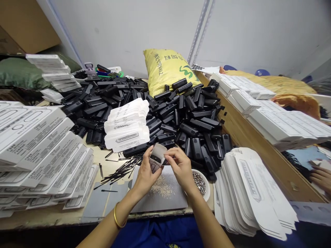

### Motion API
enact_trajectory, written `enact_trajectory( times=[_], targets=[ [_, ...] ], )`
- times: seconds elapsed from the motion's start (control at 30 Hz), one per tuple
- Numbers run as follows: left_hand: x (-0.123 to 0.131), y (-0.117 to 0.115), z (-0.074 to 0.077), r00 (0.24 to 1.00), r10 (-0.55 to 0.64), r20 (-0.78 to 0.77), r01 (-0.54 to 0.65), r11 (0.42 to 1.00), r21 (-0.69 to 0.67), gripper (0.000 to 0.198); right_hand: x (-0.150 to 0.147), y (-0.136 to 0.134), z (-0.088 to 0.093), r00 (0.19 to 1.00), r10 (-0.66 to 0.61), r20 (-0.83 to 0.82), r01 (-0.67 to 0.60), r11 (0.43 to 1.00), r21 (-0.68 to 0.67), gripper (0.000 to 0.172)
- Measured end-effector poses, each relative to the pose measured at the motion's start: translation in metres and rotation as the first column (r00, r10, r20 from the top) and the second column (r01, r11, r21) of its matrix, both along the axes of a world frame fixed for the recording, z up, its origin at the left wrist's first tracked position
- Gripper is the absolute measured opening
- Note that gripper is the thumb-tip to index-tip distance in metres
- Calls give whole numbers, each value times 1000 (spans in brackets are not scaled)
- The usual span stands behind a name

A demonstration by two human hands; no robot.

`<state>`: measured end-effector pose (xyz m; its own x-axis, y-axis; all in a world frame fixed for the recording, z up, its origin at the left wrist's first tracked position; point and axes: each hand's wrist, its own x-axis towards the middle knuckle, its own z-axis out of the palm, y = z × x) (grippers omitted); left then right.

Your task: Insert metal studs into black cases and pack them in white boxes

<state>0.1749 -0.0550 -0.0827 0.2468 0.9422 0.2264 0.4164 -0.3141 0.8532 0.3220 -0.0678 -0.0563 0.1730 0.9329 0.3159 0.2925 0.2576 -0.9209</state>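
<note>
My left hand (142, 175) is wrapped around a small white cardboard box (158, 150), tilted with its open end facing me. Something dark shows inside the box. The fingers of my right hand (181, 165) are pinched together at the box's right edge; whether they also hold a small part is hidden. Beneath both hands lies a grey sheet (139, 201) with a scatter of tiny beige pieces (163, 187). A white bowl of small metal parts (199, 183) stands beside my right wrist. Thin black brushes (121, 174) lie loose to the left of my left hand.
Black handheld devices (193, 113) are heaped behind my hands, against a yellow sack (165, 69). Flat cartons lie on the heap (126, 129) and at right (248, 186). Filled-out boxes (38, 151) are stacked left. Beyond a wooden board (240, 134) shows another person's hand (320, 177).
</note>
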Motion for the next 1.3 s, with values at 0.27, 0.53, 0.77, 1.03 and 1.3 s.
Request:
enact_trajectory(
  times=[0.27, 0.53, 0.77, 1.03, 1.3],
  targets=[
    [-4, 1, -4, 990, -115, 81, 115, 993, 4, 46, -44, 9, -28, 990, -107, -88, 111, 993, 47, 12],
    [-9, 3, -4, 998, 1, 71, 7, 993, -120, 63, -60, 2, -26, 995, -99, 26, 93, 981, 169, 15],
    [-3, 5, -2, 994, -77, 82, 83, 994, -73, 59, -50, -1, -31, 978, -173, 120, 140, 960, 242, 18],
    [-17, -4, -28, 995, -59, -84, 58, 998, -15, 55, -40, -15, -51, 969, -42, 245, -17, 972, 236, 36],
    [-97, 14, 165, 664, 496, -559, -238, 849, 471, 77, 37, -35, -39, 936, -335, 106, 337, 941, -2, 32]
  ],
)
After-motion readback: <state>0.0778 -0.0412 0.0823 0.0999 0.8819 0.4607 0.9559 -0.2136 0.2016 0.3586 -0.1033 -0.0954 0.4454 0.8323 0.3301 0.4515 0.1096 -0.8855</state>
